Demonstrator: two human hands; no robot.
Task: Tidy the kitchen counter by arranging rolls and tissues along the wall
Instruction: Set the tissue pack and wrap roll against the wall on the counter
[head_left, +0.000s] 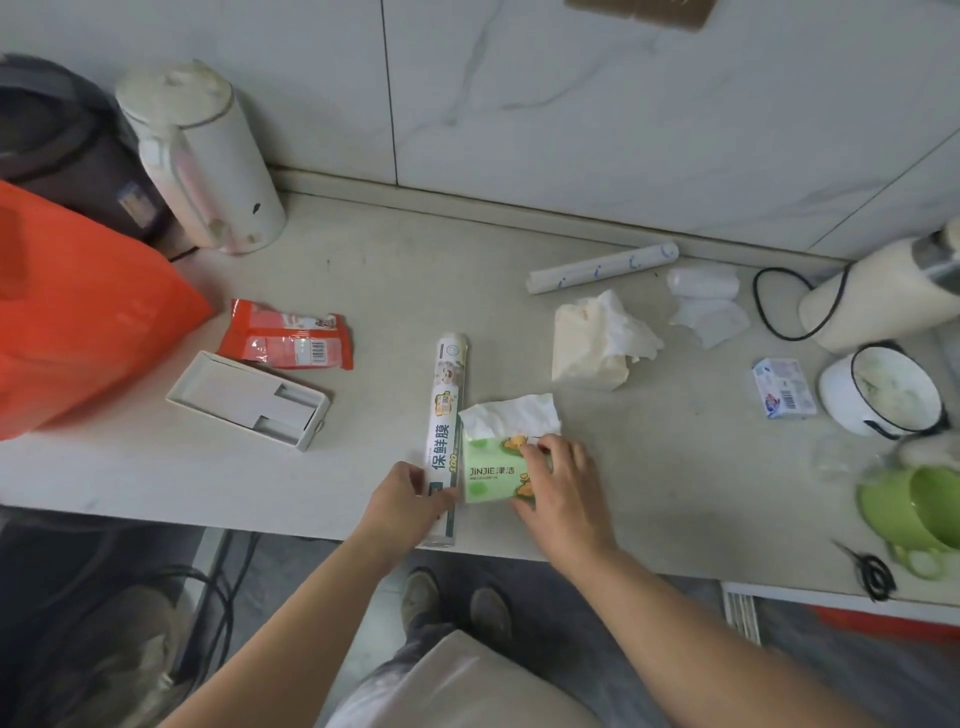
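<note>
A long cling-film roll (447, 410) lies near the counter's front edge, pointing away from me. My left hand (402, 496) grips its near end. Right beside it sits a green tissue pack (491, 467) with a white tissue sticking out of its top; my right hand (558, 480) rests on the pack with its fingers curled over it. A white paper roll (602, 267) lies close to the wall at the back right. A cream tissue pack (592, 343) with crumpled tissue and a clear plastic roll pack (704, 296) lie just in front of that roll.
A white kettle (202, 156), a dark cooker (57, 135) and an orange bag (72, 312) fill the left. A red packet (288, 335) and white box (249, 397) lie left of centre. At right: blender (878, 291), white pot (883, 395), soap bar (784, 395), green cup (914, 514), scissors (872, 571).
</note>
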